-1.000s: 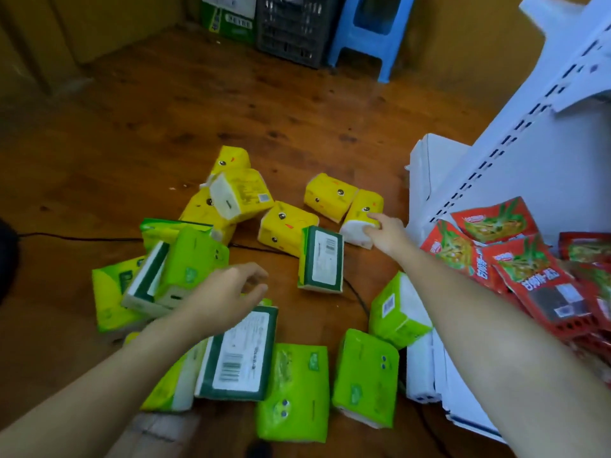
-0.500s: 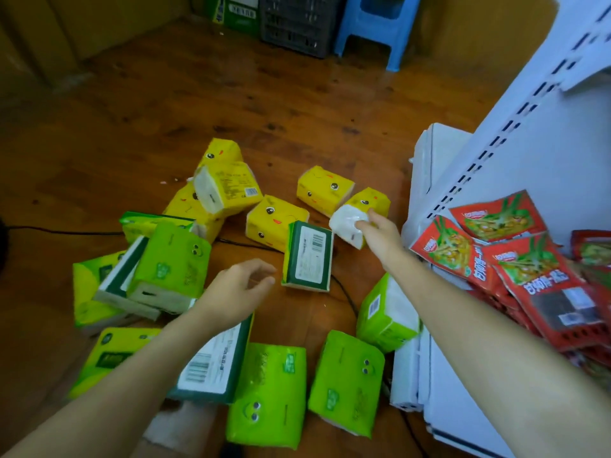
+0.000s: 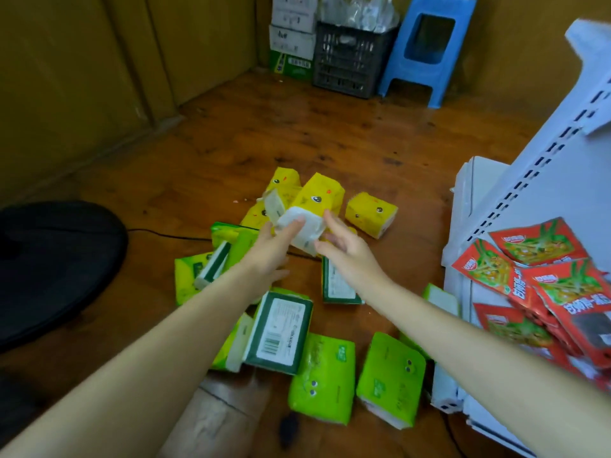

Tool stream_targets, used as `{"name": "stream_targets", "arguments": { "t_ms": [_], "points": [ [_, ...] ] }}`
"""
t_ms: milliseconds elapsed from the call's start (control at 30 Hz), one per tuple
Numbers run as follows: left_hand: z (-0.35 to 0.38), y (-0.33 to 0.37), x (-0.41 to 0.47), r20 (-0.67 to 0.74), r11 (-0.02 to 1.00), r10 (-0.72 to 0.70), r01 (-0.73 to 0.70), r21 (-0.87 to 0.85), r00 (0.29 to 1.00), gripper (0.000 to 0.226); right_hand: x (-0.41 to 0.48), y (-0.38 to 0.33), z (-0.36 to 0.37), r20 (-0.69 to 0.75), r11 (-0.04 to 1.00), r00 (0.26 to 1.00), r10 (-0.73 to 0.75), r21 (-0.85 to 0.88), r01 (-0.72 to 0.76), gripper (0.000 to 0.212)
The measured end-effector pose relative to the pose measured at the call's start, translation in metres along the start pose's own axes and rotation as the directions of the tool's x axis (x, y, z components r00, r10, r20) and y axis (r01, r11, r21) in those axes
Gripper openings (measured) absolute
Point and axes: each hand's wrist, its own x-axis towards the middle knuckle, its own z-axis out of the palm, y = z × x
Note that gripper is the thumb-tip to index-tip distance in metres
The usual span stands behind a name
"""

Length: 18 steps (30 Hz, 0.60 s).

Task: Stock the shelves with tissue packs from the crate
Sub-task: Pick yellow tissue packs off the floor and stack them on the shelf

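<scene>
A yellow tissue pack (image 3: 319, 198) with a white end is up off the floor between both hands. My left hand (image 3: 269, 247) holds that white end from the left. My right hand (image 3: 347, 256) touches the pack's right side with straight, spread fingers. Other yellow packs (image 3: 372, 213) lie on the wooden floor just behind. Several green packs (image 3: 322, 378) and dark-green-backed packs (image 3: 279, 332) lie scattered under my forearms. The white shelf unit (image 3: 562, 180) stands at the right. A black crate (image 3: 350, 57) stands against the far wall.
Red snack packets (image 3: 542, 285) fill the shelf at the right. A blue stool (image 3: 426, 51) and stacked cartons (image 3: 292, 34) flank the crate. A black round base (image 3: 56, 266) sits at the left with a cable (image 3: 172, 236) running across the floor.
My right hand lifted the yellow pack from the floor and brought it leftward. My left hand rose to meet it and took its white end. The view tilted up.
</scene>
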Motion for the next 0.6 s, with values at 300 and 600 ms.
{"name": "stream_targets", "arguments": {
  "t_ms": [300, 600],
  "points": [
    [-0.045, -0.017, 0.004, -0.241, 0.977, -0.023, -0.029, -0.21, 0.97, 0.076, -0.041, -0.012, 0.054, 0.285, 0.998, 0.957, -0.059, 0.016, 0.057, 0.06],
    [-0.058, -0.026, -0.002, -0.011, 0.966, 0.203, -0.198, 0.163, 0.979, 0.107, -0.018, -0.009, 0.004, 0.207, 0.581, 0.779, 0.591, 0.561, -0.59, 0.067]
  ]
}}
